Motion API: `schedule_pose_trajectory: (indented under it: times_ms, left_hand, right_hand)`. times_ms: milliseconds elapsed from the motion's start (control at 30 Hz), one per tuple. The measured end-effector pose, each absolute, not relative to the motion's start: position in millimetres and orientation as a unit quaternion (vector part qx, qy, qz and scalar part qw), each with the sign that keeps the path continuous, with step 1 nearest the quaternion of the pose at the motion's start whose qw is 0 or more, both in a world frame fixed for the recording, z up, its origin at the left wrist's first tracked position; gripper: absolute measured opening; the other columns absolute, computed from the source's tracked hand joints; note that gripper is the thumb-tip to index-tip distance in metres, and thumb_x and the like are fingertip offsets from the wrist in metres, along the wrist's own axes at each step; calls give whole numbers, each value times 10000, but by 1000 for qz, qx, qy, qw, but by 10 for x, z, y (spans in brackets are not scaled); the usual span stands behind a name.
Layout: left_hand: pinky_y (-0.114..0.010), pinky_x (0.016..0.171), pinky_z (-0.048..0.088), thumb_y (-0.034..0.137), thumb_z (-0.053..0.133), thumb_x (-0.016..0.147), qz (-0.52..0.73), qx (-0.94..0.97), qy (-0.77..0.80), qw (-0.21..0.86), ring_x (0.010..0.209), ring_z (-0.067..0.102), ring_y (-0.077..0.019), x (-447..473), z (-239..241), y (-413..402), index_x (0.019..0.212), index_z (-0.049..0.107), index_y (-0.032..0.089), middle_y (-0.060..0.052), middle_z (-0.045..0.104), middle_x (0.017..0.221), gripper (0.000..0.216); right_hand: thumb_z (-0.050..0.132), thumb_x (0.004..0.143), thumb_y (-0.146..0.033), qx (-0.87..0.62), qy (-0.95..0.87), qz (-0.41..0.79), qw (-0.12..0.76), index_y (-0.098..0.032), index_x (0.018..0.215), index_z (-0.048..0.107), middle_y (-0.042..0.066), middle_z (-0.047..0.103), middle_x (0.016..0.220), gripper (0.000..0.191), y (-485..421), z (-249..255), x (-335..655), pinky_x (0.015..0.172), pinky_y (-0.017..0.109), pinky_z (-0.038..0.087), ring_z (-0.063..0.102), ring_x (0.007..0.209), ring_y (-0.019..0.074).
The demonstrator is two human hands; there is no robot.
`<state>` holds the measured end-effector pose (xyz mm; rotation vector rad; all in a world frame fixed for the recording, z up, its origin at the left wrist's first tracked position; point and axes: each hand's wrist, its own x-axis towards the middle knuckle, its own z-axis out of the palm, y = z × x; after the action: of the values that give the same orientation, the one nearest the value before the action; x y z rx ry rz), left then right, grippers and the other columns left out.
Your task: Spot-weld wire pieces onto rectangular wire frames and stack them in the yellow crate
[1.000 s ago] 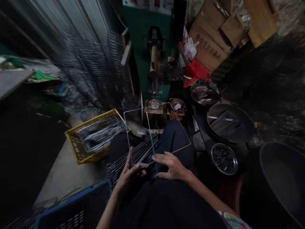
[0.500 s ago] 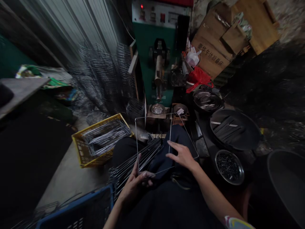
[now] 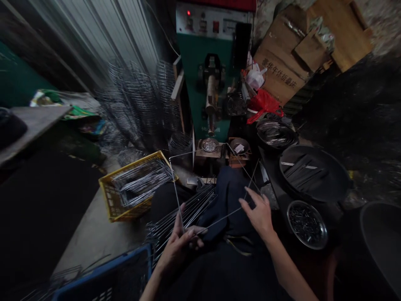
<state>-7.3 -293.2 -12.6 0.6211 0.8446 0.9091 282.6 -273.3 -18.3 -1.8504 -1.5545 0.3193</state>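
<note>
Wire frame (image 3: 176, 194) — thin, rectangular — pinched by left hand (image 3: 180, 246).

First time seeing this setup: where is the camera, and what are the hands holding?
The camera sits on a seated person's head, looking down at lap and bare hands. The left hand pinches a near corner of a thin wire frame raised above the lap. The right hand is open and spread at the frame's right side; contact is unclear. More wire frames lie across the lap and in a yellow crate on the left. Ahead stands a green machine; on the right, a black pan of rods and a metal bowl of small parts.
</note>
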Motion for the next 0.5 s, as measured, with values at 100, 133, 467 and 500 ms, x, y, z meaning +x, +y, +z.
schedule_pose_trajectory:
  times_ms: [100, 133, 467, 500]
  left_hand:
    - [-251, 558, 452, 332, 722, 827, 400, 303, 351, 791, 676, 713, -237, 75, -166, -2942, 1464, 50, 339, -145, 726, 1007, 926]
    - [-240, 559, 450, 336, 731, 818, 390, 306, 331, 803, 715, 722, -249, 140, -205, -2957, 1419, 106, 332, -149, 721, 1023, 868]
    - [-307, 794, 524, 129, 839, 652, 444, 214, 298, 817, 982, 674, -220, 442, -447, -2828, 1165, 476, 229, -114, 646, 1204, 636]
    - [-296, 805, 517, 116, 829, 657, 470, 199, 311, 802, 941, 680, -195, 434, -398, -2800, 1196, 490, 223, -114, 632, 1233, 645]
  right_hand:
    - [603, 865, -496, -721, -485, 132, 478, -201, 1350, 562, 120, 610, 1318, 570, -2633, -378, 3049, 1066, 474, 414, 576, 1213, 271]
    - [611, 859, -492, -714, -439, 136, 527, -183, 1363, 547, 131, 607, 1320, 595, -2546, -453, 3135, 1044, 452, 443, 584, 1204, 266]
    - [725, 729, -511, -664, -291, 185, 664, -88, 1325, 570, 176, 647, 1231, 748, -1710, -825, 3445, 640, 350, 623, 700, 903, 261]
    - [730, 724, -506, -657, -297, 188, 667, -94, 1325, 572, 171, 641, 1244, 746, -1706, -803, 3417, 639, 353, 626, 700, 884, 251]
